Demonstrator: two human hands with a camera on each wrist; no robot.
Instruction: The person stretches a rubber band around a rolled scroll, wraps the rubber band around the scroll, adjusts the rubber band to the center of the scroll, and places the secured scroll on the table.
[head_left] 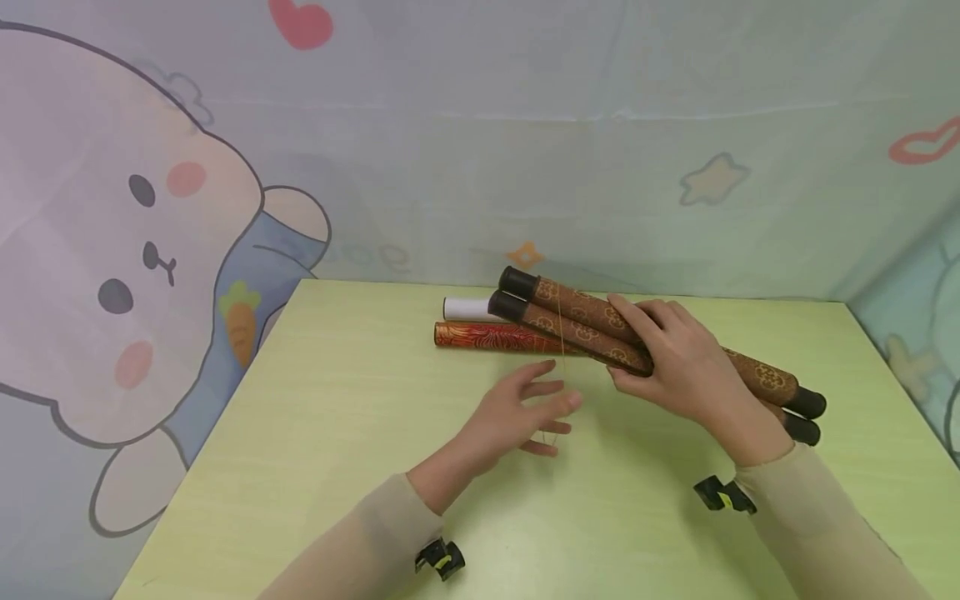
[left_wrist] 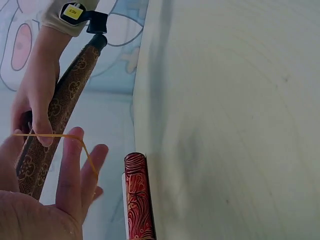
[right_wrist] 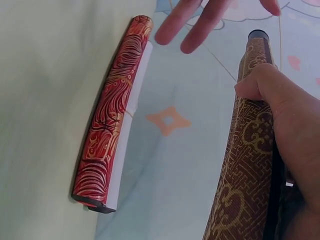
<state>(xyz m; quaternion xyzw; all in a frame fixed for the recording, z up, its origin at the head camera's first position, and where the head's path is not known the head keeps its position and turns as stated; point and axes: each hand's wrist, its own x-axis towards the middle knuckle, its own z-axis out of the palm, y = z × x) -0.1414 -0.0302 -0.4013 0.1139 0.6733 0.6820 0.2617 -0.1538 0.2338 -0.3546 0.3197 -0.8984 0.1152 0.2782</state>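
My right hand (head_left: pixel 678 362) grips a pair of brown scrolls (head_left: pixel 573 308) with gold floral patterning and black end caps, held slanted above the table. Its thumb (right_wrist: pixel 255 82) lies along the patterned cloth in the right wrist view. In front of the scrolls' left end, my left hand (head_left: pixel 517 417) spreads its fingers apart. A thin orange rubber band (left_wrist: pixel 50 135) stretches across those fingers and thumb, and its strands run up to the brown scrolls near their left end. Behind lies a red scroll (head_left: pixel 487 336) with gold swirls, beside a white roll (head_left: pixel 465 309).
The pale green table (head_left: pixel 337 433) ends at a cloth backdrop (head_left: pixel 465 167) with cartoon prints. The red scroll and white roll lie side by side near the table's back edge, partly covered by the brown scrolls in the head view. A band circles them in the right wrist view.
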